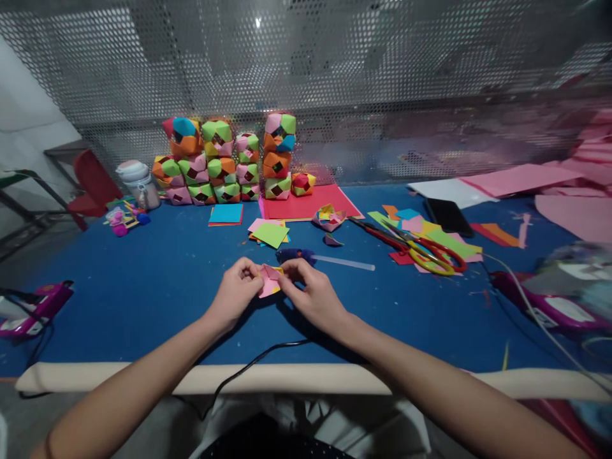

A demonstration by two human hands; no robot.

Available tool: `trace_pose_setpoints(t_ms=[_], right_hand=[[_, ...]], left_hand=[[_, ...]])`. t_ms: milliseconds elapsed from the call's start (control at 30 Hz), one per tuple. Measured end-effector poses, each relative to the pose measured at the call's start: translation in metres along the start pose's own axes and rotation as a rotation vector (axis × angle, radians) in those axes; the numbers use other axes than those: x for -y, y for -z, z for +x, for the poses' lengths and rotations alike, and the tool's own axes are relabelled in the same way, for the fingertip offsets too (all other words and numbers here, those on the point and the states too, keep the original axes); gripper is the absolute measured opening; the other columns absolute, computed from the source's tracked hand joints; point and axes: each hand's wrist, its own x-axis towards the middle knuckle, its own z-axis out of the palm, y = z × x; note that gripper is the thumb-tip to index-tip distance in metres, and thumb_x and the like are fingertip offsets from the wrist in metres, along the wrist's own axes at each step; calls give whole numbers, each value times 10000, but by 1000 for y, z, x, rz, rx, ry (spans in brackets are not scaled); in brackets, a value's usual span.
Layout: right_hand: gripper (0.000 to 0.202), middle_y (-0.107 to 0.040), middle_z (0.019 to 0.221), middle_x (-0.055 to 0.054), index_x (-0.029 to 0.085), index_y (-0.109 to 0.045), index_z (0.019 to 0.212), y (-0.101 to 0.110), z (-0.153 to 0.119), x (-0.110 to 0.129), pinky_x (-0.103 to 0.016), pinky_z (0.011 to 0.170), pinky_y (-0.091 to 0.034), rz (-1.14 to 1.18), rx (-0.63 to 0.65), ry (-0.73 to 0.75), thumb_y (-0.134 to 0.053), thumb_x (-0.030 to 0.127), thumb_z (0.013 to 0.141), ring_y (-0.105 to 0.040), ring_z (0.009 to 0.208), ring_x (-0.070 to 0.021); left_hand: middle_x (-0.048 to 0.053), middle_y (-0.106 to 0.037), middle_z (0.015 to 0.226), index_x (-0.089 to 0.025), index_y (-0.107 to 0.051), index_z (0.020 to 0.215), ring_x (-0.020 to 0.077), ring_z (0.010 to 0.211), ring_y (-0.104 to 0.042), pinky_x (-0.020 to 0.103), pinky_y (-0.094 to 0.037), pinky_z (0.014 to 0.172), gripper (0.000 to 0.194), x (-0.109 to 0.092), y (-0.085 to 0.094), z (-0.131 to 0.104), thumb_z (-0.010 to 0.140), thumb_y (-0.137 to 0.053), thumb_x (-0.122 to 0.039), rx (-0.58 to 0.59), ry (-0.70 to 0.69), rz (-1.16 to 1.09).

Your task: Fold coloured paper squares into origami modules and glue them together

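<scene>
Between my two hands is a small folded paper piece, pink with yellow at its edges, held above the blue table. My left hand pinches its left side between thumb and fingers. On the right side, my right hand grips it the same way. Just beyond my hands lies a dark blue glue gun with a clear glue stick sticking out to the right. A partly built pink and yellow paper shape and a small purple folded piece rest farther back.
Stacked paper balls line the back, by a red sheet. Square papers lie mid-table. Scissors rest on scraps at right, near a black phone. A black cable crosses the padded front edge.
</scene>
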Motion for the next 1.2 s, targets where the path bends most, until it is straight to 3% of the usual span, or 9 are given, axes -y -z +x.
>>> trace_pose_setpoints(t_ms=[167,333,567,800,900,1000,1100,1200], right_hand=[[41,-556,693,3,174,-523,796,0,1,1,-227,578,-408,-51,3,10,-503,201,820,-505,596,-106],[62,-561,672,4,170,-545,758,1,0,2,-225,581,-400,-64,38,10,-511,184,808,-508,604,-109],[58,-549,650,20,167,-551,783,1,0,4,-210,546,-389,4,75,-62,-522,209,811,-501,579,-100],[173,-577,651,5,168,-568,722,3,-1,4,-226,589,-402,-22,105,-4,-470,206,859,-528,604,-110],[151,-625,756,-22,172,-592,846,4,-1,6,-240,635,-436,-57,68,9,-459,238,873,-563,665,-125],[191,-633,851,-56,160,-571,992,15,-2,14,-256,672,-451,-125,33,102,-463,267,877,-575,717,-136],[179,-635,784,-42,171,-598,887,42,-3,22,-248,646,-432,-205,241,191,-443,261,890,-571,685,-129],[234,-602,634,-6,200,-594,728,73,-2,18,-242,526,-369,-410,546,76,-475,330,883,-527,555,-120]], left_hand=[[-23,-581,765,-170,-526,882,88,645,-529,207,-394,620,248,1,-1,-2,679,-655,-232,116,75,-30],[-26,-552,671,-139,-593,735,89,608,-478,210,-362,591,196,1,-1,-1,691,-667,-315,161,56,90],[-21,-570,671,-140,-620,752,93,600,-474,213,-351,580,204,4,2,1,699,-658,-333,186,40,119],[-32,-537,587,-150,-619,698,86,545,-440,209,-319,531,163,2,2,0,720,-632,-311,233,34,190],[-11,-580,633,-147,-631,721,99,578,-488,220,-364,555,176,4,4,4,705,-653,-321,178,5,166],[19,-627,681,-133,-626,757,118,602,-553,241,-415,579,206,8,11,13,682,-681,-316,21,-5,44],[26,-637,661,-122,-593,775,129,561,-593,263,-455,572,225,14,20,24,671,-691,-296,-82,57,-140],[28,-638,659,-119,-563,756,128,532,-607,274,-477,572,225,19,27,32,656,-696,-270,-126,84,-203]])
